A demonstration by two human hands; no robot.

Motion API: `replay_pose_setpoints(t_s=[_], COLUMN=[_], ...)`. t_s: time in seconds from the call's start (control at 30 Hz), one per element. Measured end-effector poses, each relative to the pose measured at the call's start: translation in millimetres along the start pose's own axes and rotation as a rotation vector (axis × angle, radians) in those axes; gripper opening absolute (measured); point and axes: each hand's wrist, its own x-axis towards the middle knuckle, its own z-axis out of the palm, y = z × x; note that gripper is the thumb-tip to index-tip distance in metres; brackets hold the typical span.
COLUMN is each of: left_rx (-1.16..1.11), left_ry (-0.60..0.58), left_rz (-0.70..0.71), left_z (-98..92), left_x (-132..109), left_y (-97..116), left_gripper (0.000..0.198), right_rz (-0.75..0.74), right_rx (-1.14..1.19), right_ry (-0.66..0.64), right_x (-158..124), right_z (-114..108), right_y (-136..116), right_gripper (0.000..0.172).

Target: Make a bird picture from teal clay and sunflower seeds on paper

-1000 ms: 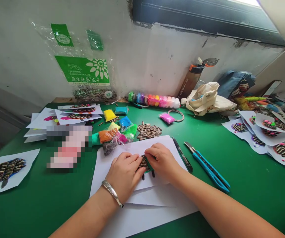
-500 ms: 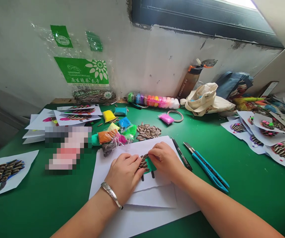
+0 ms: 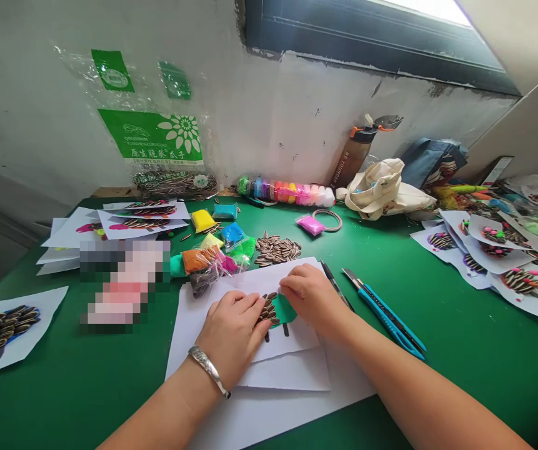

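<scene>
My left hand (image 3: 234, 325) lies on a white sheet of paper (image 3: 292, 372) with its fingers stretched out. Its fingertips rest beside and partly over sunflower seeds (image 3: 269, 309) set in overlapping rows on a patch of green clay (image 3: 283, 309). Two short dark strips (image 3: 286, 329) stick out below the patch. At the patch's upper right edge is my right hand (image 3: 308, 294), thumb and fingers pinched together; whatever is between them is hidden. A pile of loose sunflower seeds (image 3: 278, 249) lies just beyond the paper.
Packets of coloured clay (image 3: 200, 257) lie behind my left hand. A pen (image 3: 334, 281) and a blue utility knife (image 3: 385, 315) with its blade out lie to the right. Seed-covered pictures (image 3: 524, 281) are at both sides. A bottle (image 3: 350, 156) leans by the wall.
My right fingertips have drawn slightly away from the seed at the top of the rows, and more green clay shows. The left hand stays in place. The view has shifted slightly.
</scene>
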Motion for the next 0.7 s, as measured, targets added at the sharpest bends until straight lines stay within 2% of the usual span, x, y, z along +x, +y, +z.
replay_pose_setpoints(t_s=[0.13,0.23,0.43,0.7], left_rx=[-0.006,-0.025,-0.031,-0.036], left_ry=[0.004,-0.009,-0.020,-0.039], left_rz=[-0.007,-0.019,-0.025,-0.042], left_z=[-1.5,-2.9,-2.6,-3.9], left_x=[-1,-1,-2,-1], left_y=[0,0,-2,-1], left_gripper=[0.030,0.031,0.031,0.032], right_rz=[0.110,0.124,0.108,0.096], right_rx=[-0.029,-0.121,-0.197,-0.184], right_ry=[0.053,0.021,-0.015,-0.011], right_x=[15,29,48,49], right_z=[-13,-15,-1,14], right_y=[15,22,25,28], right_gripper=[0.022,0.022,0.021,0.023])
